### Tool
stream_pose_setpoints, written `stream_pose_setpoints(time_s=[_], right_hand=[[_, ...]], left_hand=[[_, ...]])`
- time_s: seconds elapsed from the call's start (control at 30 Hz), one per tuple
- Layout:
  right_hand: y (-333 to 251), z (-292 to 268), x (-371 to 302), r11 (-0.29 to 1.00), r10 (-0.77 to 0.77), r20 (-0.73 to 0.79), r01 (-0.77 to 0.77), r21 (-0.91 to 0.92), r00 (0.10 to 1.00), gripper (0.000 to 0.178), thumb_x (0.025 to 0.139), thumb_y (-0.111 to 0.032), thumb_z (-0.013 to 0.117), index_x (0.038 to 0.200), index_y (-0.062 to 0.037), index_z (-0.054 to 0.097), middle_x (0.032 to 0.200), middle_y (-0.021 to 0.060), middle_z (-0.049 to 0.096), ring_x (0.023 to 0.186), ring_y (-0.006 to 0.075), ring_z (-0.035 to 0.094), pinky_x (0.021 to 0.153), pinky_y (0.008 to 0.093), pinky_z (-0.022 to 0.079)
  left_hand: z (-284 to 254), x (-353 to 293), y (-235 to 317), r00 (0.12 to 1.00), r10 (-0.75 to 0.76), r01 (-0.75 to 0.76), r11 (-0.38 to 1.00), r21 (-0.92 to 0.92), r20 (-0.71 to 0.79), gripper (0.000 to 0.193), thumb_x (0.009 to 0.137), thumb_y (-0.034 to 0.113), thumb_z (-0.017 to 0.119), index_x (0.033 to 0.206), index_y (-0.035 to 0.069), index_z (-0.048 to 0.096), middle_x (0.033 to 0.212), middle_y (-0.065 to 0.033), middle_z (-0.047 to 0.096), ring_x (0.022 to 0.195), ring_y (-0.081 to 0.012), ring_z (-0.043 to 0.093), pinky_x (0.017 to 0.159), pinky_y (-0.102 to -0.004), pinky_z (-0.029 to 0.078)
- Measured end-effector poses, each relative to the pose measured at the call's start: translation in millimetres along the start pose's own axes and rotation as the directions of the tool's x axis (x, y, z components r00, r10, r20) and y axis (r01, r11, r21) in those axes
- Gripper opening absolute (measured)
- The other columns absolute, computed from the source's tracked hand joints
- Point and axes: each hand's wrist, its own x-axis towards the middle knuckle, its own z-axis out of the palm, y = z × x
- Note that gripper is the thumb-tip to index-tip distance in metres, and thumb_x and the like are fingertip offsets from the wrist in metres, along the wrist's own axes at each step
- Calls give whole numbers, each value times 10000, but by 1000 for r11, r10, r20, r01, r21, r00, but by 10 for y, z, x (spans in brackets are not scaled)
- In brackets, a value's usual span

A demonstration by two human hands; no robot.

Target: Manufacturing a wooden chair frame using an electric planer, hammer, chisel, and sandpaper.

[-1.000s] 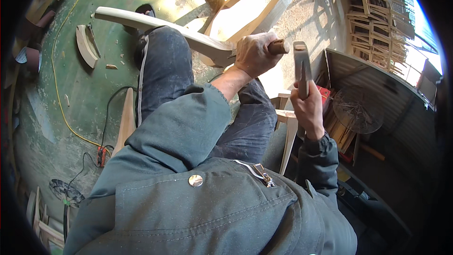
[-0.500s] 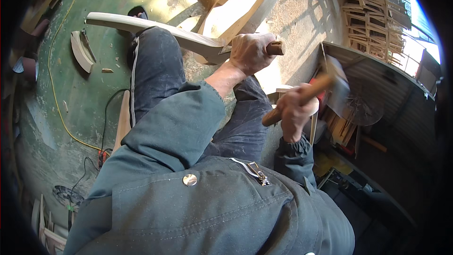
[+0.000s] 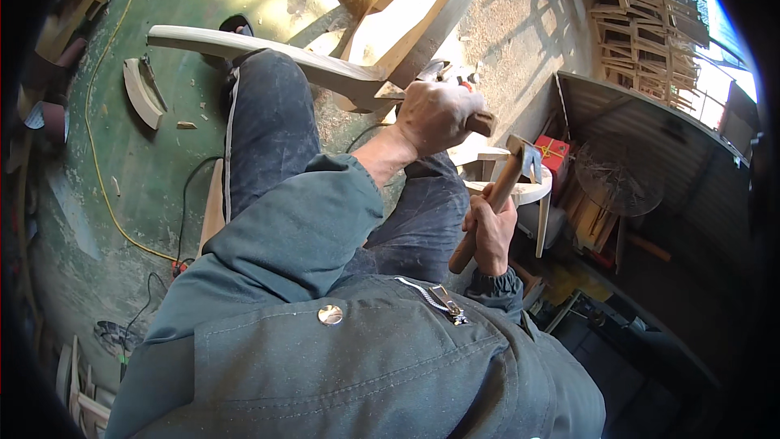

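Note:
My left hand (image 3: pixel 435 116) is closed round a wooden-handled chisel (image 3: pixel 481 123); the handle's end sticks out on the right, and most of the tool is hidden in the fist. Just left of that fist is the cut end of a long, curved pale wooden piece (image 3: pixel 325 65), which runs leftward past my left knee. Lower and to the right, my right hand (image 3: pixel 492 232) grips a hammer (image 3: pixel 505 183) by its wooden handle. The hammer's metal head points up and away, apart from the chisel handle.
A wooden frame (image 3: pixel 443 12) stands beyond the curved piece, near shavings on the floor. To the right are a round pale seat (image 3: pixel 532 193) and a red box (image 3: pixel 552 153). A curved offcut (image 3: pixel 140 93) and a yellow cord (image 3: pixel 95 146) lie at left. Stacked wooden frames (image 3: pixel 638 32) fill the far right.
The hammer has swung down and left from its blurred raised position, with its head now lower. My left fist has shifted slightly right and down, tilting the chisel handle.

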Motion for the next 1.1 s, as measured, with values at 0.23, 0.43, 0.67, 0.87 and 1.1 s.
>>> stream_pose_setpoints(time_s=[0.23,0.43,0.67,0.87,1.1], right_hand=[[-158,240,30,992,-39,38,43,-118,999,178,880,-1,671,1020,-26,564,754,11,563,537,82,549,478,240,479],[-420,233,-50,957,-272,34,274,-96,962,175,906,-3,668,1050,-24,571,782,22,586,596,99,573,539,273,494],[-333,68,310,705,-692,12,679,-206,722,105,915,-17,609,960,-39,518,759,59,564,579,190,539,573,342,496],[-518,157,267,941,-260,34,261,-215,965,89,903,-35,600,953,-72,536,705,4,536,535,99,491,506,267,441],[0,126,496,553,-533,207,522,-649,821,54,911,-59,611,940,-59,566,748,47,591,620,170,570,603,311,470]], left_hand=[[-51,79,-150,990,-122,118,991,-54,-64,248,838,321,812,768,119,685,686,-120,666,625,-328,690,549,-411,512],[-21,79,-199,986,-149,143,987,-80,-72,282,833,358,823,782,113,692,695,-126,673,641,-342,695,563,-422,518],[-38,128,-116,985,-171,169,981,-92,-15,290,843,364,809,788,108,684,698,-140,679,665,-344,712,579,-418,533],[-40,69,-261,992,-125,124,990,-64,-14,236,824,351,791,810,138,689,717,-133,698,680,-342,722,604,-452,555],[63,69,-245,993,-105,106,994,-24,51,155,830,320,738,843,168,711,744,-121,715,709,-331,730,627,-455,572]])
